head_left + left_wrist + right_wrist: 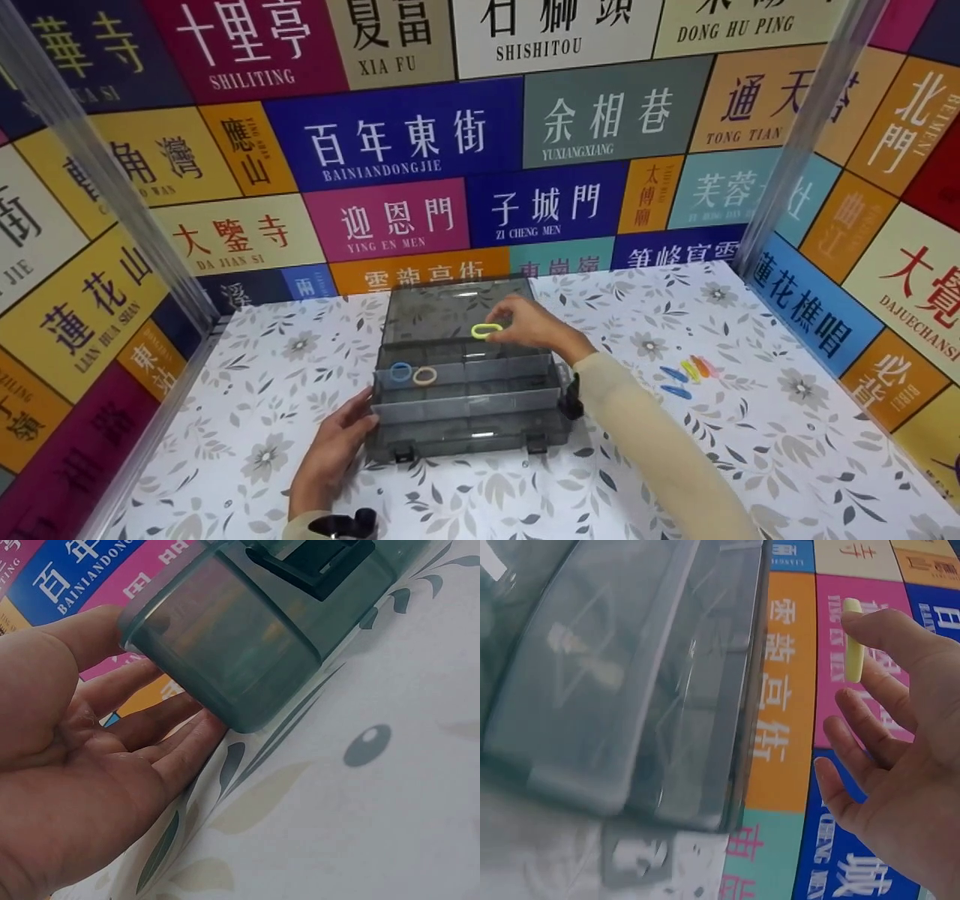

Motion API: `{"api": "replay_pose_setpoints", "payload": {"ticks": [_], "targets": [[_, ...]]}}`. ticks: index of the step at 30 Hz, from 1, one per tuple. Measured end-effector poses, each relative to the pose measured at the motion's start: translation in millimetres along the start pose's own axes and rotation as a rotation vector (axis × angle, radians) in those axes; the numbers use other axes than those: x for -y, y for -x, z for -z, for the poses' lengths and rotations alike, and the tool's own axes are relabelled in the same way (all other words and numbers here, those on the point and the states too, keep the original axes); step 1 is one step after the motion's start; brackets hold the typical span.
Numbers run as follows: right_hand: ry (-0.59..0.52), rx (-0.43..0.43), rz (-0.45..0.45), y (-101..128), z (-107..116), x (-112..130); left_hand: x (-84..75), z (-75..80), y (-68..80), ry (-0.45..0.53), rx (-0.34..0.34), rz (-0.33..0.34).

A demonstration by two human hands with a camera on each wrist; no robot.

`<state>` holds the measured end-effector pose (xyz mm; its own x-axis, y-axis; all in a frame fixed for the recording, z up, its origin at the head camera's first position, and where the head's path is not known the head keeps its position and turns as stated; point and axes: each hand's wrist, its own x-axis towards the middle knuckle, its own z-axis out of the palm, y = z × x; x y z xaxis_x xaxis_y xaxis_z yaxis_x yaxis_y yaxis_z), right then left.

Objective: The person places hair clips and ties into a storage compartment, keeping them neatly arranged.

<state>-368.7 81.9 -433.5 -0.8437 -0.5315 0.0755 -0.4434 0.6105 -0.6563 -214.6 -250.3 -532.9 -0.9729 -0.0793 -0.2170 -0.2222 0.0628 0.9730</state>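
A grey see-through plastic storage box [480,433] stands on the table with its lid [427,315] raised at the back. In its upper tray [517,373], a blue ring [393,370] and a beige ring [417,373] lean at the left end. My right hand [525,322] pinches a yellow-green ring [853,645] between thumb and index finger, over the box in front of the lid; its other fingers are spread loosely in the right wrist view. My left hand [337,442] rests against the box's left side, thumb at the upper edge and fingers stretched along the end wall in the left wrist view.
Several small coloured pieces, blue [676,391], yellow, orange and pink, lie on the patterned tablecloth [675,450] to the right. Two black latches [537,444] hang on the box's front. Walls with coloured place-name panels [397,135] close in behind and at both sides.
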Motion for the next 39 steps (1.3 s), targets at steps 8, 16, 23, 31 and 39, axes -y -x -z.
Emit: {"api": "replay_pose_setpoints", "payload": {"ticks": [8,16,23,31,39], "targets": [[0.016,0.035,-0.014,-17,-17,23,2.5,2.1,-2.9,0.025,0.014,-0.032],[-0.031,0.055,-0.043,-30,-35,26,6.2,3.8,-4.4,0.019,0.014,-0.039],[-0.082,0.052,-0.111,-37,-49,29,5.2,3.2,-3.4,0.001,0.013,-0.033],[-0.061,0.056,-0.124,-37,-67,22,5.3,0.7,-2.4,0.024,0.0,-0.015],[-0.052,0.065,-0.157,-34,-73,22,6.0,1.4,-0.5,0.064,0.026,-0.046]]}}
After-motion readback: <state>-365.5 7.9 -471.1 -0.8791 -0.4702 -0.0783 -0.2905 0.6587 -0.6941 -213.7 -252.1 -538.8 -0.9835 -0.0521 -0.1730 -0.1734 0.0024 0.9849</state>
